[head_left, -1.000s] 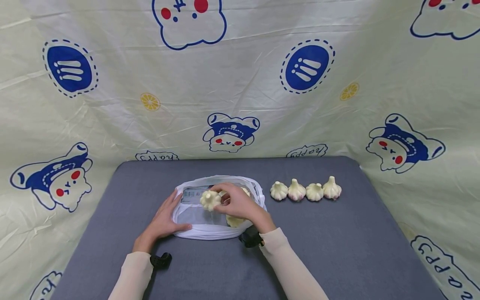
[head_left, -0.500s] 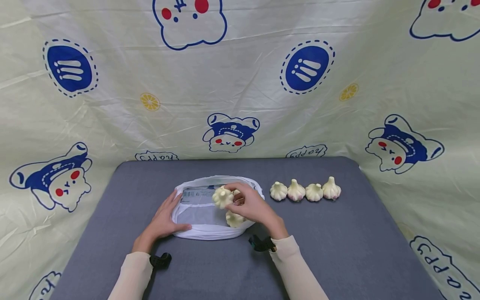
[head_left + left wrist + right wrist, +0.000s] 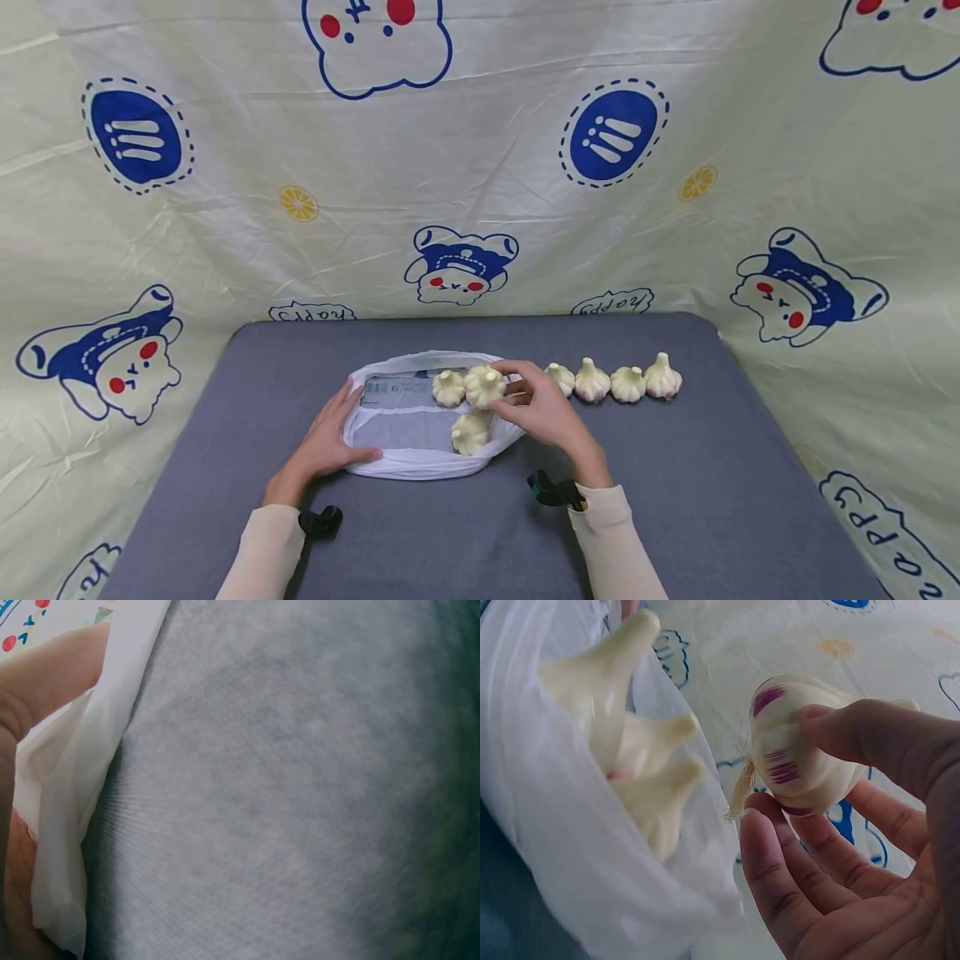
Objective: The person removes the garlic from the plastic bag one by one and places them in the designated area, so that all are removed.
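Observation:
My right hand (image 3: 546, 407) pinches a garlic bulb (image 3: 483, 387) between thumb and fingers, over the right side of a white plastic bag (image 3: 420, 464). In the right wrist view this garlic bulb (image 3: 802, 746) shows purple streaks and a tuft of dry roots. Two more bulbs lie inside the bag, one at the back (image 3: 448, 388) and one at the front (image 3: 469, 433); the right wrist view shows three stems there. My left hand (image 3: 330, 433) holds the bag's left rim, thumb at the front edge. Close up, the thumb (image 3: 56, 664) runs behind the white film.
To the right of the bag, several garlic bulbs (image 3: 628, 384) stand in a row; my right hand partly covers the nearest one. Everything rests on a grey cloth-covered table (image 3: 712, 500). Behind it hangs a printed curtain (image 3: 510, 167).
My right hand has moved right with the garlic bulb, from the bag's middle to its right side. The bulbs inside the bag now show better. My left hand stays at the rim.

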Demonstrator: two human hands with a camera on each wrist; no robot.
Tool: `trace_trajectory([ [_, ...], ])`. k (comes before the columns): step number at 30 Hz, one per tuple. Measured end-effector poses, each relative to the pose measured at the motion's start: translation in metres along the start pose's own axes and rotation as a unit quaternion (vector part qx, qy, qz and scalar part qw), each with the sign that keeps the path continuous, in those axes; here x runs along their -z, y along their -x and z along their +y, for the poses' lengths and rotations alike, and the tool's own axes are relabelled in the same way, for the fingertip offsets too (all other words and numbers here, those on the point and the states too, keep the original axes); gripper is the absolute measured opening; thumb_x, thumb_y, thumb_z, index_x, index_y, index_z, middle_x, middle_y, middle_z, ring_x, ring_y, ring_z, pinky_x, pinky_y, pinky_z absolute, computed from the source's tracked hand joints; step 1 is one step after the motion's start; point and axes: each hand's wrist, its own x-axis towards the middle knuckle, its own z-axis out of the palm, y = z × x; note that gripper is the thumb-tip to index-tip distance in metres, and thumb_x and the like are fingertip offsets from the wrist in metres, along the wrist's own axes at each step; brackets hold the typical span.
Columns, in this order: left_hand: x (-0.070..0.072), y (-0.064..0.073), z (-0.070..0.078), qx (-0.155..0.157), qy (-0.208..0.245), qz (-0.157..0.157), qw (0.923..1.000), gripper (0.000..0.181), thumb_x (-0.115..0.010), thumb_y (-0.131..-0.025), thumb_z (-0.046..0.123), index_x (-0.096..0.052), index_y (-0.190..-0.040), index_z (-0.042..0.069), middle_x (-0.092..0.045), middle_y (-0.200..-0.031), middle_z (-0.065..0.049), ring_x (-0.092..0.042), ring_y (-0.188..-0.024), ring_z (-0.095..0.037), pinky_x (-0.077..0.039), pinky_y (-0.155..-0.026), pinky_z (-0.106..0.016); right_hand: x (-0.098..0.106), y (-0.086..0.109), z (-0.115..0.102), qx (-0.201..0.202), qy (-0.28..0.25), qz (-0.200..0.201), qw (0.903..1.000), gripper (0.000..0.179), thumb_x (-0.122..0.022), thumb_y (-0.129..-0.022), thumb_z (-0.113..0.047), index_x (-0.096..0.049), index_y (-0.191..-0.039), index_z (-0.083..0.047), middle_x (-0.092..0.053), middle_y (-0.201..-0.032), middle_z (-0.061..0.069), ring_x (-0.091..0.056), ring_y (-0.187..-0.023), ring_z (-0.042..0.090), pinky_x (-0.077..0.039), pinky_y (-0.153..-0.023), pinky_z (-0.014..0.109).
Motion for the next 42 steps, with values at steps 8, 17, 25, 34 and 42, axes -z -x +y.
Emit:
trace_trajectory([
  [8, -0.001, 0.000, -0.001, 0.001, -0.001, 0.000, 1.0000, 0.116, -0.086, -0.074, 0.049, -0.025, -0.163, 0.004, -0.010, -0.173, -0.019, -0.014, -0.155, -0.050, -0.018, -0.119, -0.073, 0.022, 0.016, 0.012, -0.020, -0.007, 0.033, 0.9992, 0.054, -0.079, -0.092, -0.016, -0.059, -0.142, -0.014, -0.058, -0.139, 0.014, -0.068, -0.112, 0.031, -0.058, -0.088, 0.041],
  [17, 0.000, -0.001, -0.001, 0.001, -0.004, 0.001, 1.0000, 0.116, -0.086, -0.074, 0.049, -0.026, -0.163, 0.004, -0.012, -0.173, -0.019, -0.016, -0.155, -0.051, -0.018, -0.119, -0.073, 0.041, 0.033, 0.029, -0.043, -0.004, 0.067, 0.9968, 0.054, -0.079, -0.092, -0.018, -0.058, -0.142, -0.012, -0.057, -0.142, 0.018, -0.067, -0.109, 0.029, -0.057, -0.088, 0.030],
  [25, -0.001, 0.000, 0.000, -0.004, -0.004, 0.006, 1.0000, 0.116, -0.087, -0.073, 0.049, -0.027, -0.162, 0.003, -0.013, -0.172, -0.020, -0.017, -0.154, -0.051, -0.019, -0.119, -0.073, 0.050, 0.044, 0.042, -0.047, -0.022, 0.093, 0.9944, 0.054, -0.079, -0.091, -0.010, -0.059, -0.141, -0.006, -0.058, -0.135, 0.022, -0.066, -0.101, 0.016, -0.056, -0.084, 0.019],
  [34, 0.000, 0.000, -0.001, 0.000, 0.000, 0.002, 1.0000, 0.115, -0.085, -0.074, 0.050, -0.026, -0.163, 0.004, -0.012, -0.173, -0.019, -0.015, -0.155, -0.051, -0.018, -0.119, -0.073, 0.053, 0.055, 0.052, -0.069, -0.015, 0.100, 0.9925, 0.056, -0.080, -0.090, -0.011, -0.057, -0.141, -0.002, -0.059, -0.135, 0.023, -0.067, -0.104, 0.020, -0.055, -0.084, 0.018],
  [42, -0.001, 0.000, -0.001, -0.003, -0.001, 0.002, 1.0000, 0.115, -0.085, -0.074, 0.049, -0.027, -0.162, 0.004, -0.012, -0.172, -0.019, -0.016, -0.154, -0.051, -0.018, -0.119, -0.073, 0.051, 0.059, 0.064, -0.076, 0.001, 0.100, 0.9921, 0.056, -0.081, -0.090, -0.012, -0.059, -0.140, -0.005, -0.061, -0.134, 0.021, -0.067, -0.099, 0.016, -0.055, -0.080, 0.020],
])
